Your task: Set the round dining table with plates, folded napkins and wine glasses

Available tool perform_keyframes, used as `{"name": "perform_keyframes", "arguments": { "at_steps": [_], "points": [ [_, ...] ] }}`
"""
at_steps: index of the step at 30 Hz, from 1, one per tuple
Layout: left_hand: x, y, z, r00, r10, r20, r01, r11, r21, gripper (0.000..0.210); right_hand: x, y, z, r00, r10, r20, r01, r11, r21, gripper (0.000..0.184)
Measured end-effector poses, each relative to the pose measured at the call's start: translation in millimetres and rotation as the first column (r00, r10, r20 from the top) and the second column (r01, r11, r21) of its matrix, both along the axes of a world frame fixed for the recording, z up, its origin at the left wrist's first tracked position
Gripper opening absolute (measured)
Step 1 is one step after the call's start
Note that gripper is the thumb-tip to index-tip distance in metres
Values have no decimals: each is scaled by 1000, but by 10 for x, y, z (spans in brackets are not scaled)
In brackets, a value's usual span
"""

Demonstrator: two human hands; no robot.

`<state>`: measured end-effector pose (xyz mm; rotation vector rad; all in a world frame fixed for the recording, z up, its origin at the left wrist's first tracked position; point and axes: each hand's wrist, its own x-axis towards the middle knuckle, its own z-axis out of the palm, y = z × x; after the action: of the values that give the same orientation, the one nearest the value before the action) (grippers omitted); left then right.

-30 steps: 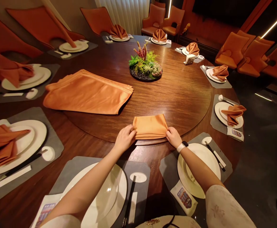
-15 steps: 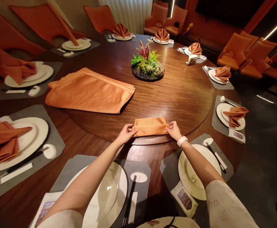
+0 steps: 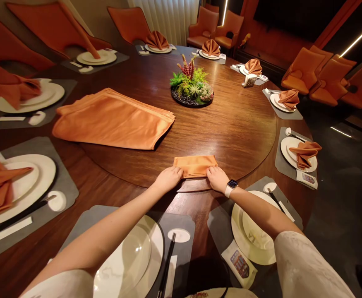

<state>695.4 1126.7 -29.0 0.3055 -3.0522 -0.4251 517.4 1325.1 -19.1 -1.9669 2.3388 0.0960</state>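
Observation:
A folded orange cloth napkin point(image 3: 195, 165) lies as a narrow strip near the front edge of the wooden turntable. My left hand point(image 3: 171, 178) is closed on its left end, knuckles up and fingertips hidden. At the right end my right hand point(image 3: 217, 178) is closed on it too, its fingers curled over the cloth. A smartwatch point(image 3: 231, 187) with a pale strap sits on my right wrist. To the left, a stack of larger orange napkins point(image 3: 115, 120) is spread on the turntable.
A planted centrepiece point(image 3: 193, 85) stands mid-table. Plates with folded napkins ring the table, such as the fan-shaped one point(image 3: 210, 47). Below my forearms are a left plate point(image 3: 156, 248), a right plate point(image 3: 239, 223), black chopsticks point(image 3: 167, 265) and a wet-wipe packet point(image 3: 239, 265).
Both hands have moved inward along the napkin and turned knuckles up. The napkin's near flap, raised before, now lies flatter. The watch face has turned into view.

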Motion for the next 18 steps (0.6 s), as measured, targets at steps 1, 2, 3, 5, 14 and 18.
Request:
{"name": "perform_keyframes", "arguments": {
  "at_steps": [1, 2, 3, 5, 14, 18],
  "points": [
    [23, 25, -36, 1000, -7, -12, 7, 1000, -14, 22, 7, -27, 5, 1000, -4, -13, 5, 1000, 13, 25],
    [41, 57, -67, 1000, -8, -26, 8, 1000, -27, 23, 11, -68, 15, 999, -17, -28, 18, 999, 29, 28],
    [52, 91, -92, 999, -3, -41, 1, 999, -37, 26, 8, -124, 31, 999, -32, -40, 34, 998, 45, 31],
    [47, 151, -119, 998, 38, -57, -41, 998, -47, 32, -21, -266, 83, 997, -61, -45, 64, 996, 65, 33],
    [-74, -287, 217, 960, 271, -65, -231, 904, 360, 53, -299, -397, 391, 933, -135, 335, 118, 991, 70, 36],
    [-96, -634, 282, 933, 346, -97, -208, 740, 640, 54, -149, -70, 296, 747, 50, 663, 54, 989, -136, 52]
  ]
}}
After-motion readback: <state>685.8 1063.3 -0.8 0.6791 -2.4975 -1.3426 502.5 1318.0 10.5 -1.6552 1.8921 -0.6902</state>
